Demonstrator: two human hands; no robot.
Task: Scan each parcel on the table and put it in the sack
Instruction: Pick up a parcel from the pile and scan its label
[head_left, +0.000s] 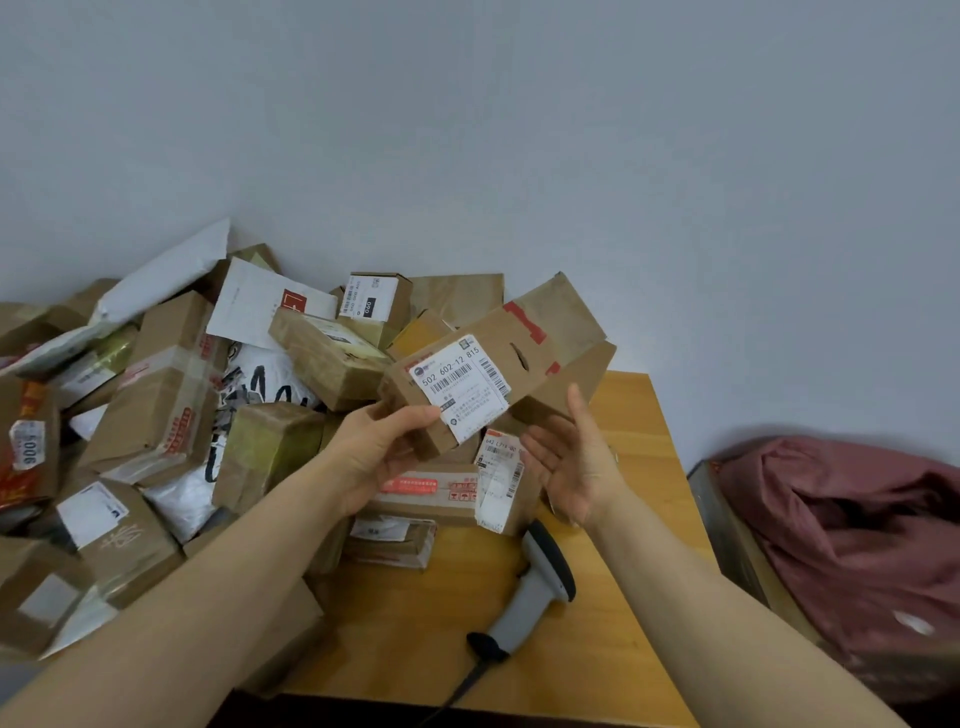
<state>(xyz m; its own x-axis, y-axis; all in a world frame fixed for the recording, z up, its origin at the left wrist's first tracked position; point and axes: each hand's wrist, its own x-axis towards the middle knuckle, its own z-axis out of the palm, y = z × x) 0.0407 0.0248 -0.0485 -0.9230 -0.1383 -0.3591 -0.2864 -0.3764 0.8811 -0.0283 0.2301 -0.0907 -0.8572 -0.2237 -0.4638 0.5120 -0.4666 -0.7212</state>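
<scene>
Above the desk (415, 623), our left grip (379, 452) is clamped on a raised parcel (524, 338).
With thumb on top and fingers beneath, it pinches the lower left end of this long brown cardboard box, which tilts up to the right. Our right grip (571, 462) is spread with straight fingers, just under the other end. A white label with barcodes and "502 602-12 815" faces us, with red tape strips and a small slit further up. Below, a grey scanner (540, 587) lies on the wood, and a pile of parcels (171, 405) crowds the left.
</scene>
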